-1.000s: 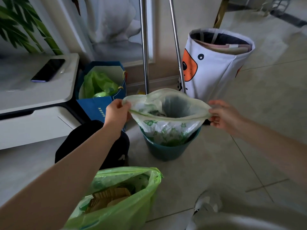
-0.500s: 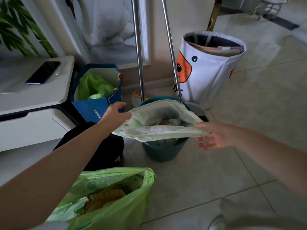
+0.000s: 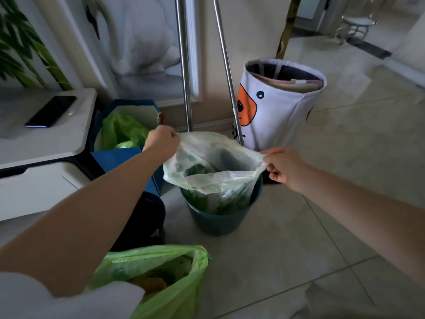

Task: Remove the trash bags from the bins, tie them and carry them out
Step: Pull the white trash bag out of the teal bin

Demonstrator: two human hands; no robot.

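A pale translucent trash bag [image 3: 215,180] with green print sits partly lifted in a small teal bin [image 3: 218,223] on the tiled floor. My left hand [image 3: 162,140] pinches the bag's rim at its far left. My right hand [image 3: 284,168] pinches the rim on the right side. The bag's mouth is stretched wide between them, with trash showing inside. A bright green trash bag [image 3: 161,279], untied and full, stands on the floor near me at the bottom left.
A blue paper bag [image 3: 125,157] holding green plastic stands left of the bin, by a white cabinet [image 3: 43,146] with a phone [image 3: 51,111] on it. Two metal poles [image 3: 184,65] rise behind the bin. A white fabric hamper [image 3: 282,104] stands behind on the right. A black object [image 3: 149,217] lies by the bin.
The bag's mouth, flattened half a second ago, is stretched wide again. My right hand has closed on the rim. Both hands have risen slightly with the bag.
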